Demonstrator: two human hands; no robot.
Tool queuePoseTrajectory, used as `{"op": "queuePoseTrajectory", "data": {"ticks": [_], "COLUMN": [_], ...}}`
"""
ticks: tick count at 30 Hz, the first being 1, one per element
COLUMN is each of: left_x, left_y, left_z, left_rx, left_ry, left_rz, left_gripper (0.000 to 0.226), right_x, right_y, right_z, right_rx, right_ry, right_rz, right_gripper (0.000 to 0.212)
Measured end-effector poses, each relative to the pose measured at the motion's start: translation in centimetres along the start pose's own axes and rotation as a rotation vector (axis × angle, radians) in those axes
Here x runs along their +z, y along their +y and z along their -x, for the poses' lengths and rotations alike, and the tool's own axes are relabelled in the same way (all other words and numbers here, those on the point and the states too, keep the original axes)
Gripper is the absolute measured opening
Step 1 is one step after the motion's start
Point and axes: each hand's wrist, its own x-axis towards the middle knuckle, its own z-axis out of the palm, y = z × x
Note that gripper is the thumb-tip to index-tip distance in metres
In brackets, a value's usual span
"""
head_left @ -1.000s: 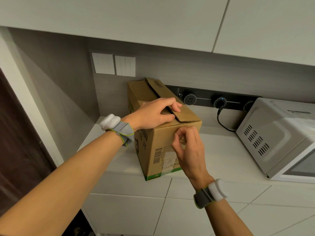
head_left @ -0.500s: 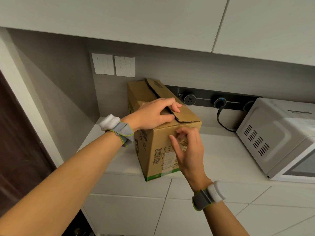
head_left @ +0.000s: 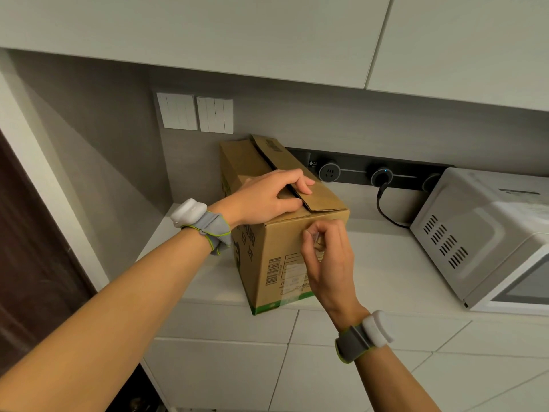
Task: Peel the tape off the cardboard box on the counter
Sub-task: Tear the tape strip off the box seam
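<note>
Clear tape point(head_left: 315, 238) pinched in fingers point(head_left: 326, 231) of our right hand point(head_left: 331, 263); strip seems to run toward 6 o'clock; left hand point(head_left: 264, 199) grips box point(head_left: 261, 251).

The light is dim, warm and even, coming from above and in front. The pale flat cabinet fronts point(head_left: 208, 31) catch it most. The grey wall point(head_left: 98, 138) beneath them lies in soft shadow, deepest in the left corner. The brown cardboard box point(head_left: 279, 239) is lit on its near face and darker on its left side, and the clear glossy tape point(head_left: 292, 288) there gives a faint sheen. Straight edges bow toward the borders, and the centre is sharp.
</note>
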Motion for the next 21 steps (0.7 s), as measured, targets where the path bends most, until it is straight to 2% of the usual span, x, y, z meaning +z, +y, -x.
{"op": "queuePoseTrajectory", "data": {"ticks": [5, 9, 14, 17, 21], "left_x": [0.0, 0.0, 0.0, 0.0, 0.0], "left_y": [0.0, 0.0, 0.0, -0.1, -0.2], "left_z": [0.0, -0.1, -0.1, -0.1, -0.1], "left_rx": [-0.002, 0.003, -0.003, 0.003, 0.009], "left_ry": [0.002, 0.002, 0.003, 0.002, 0.000], "left_rz": [0.004, 0.003, 0.001, 0.008, 0.005], "left_gripper": [0.025, 0.025, 0.023, 0.018, 0.019], "right_x": [-0.3, -0.6, 0.1, 0.4, 0.1], "right_y": [0.5, 0.8, 0.6, -0.2, -0.6], "right_z": [0.0, 0.3, 1.6, 1.9, 2.1], "right_rx": [0.035, 0.078, 0.248, 0.345, 0.416], "right_ry": [0.011, 0.005, 0.109, 0.182, 0.185], "right_rz": [-0.094, -0.169, -0.378, -0.478, -0.553], "right_gripper": [0.012, 0.008, 0.002, 0.010, 0.005]}}
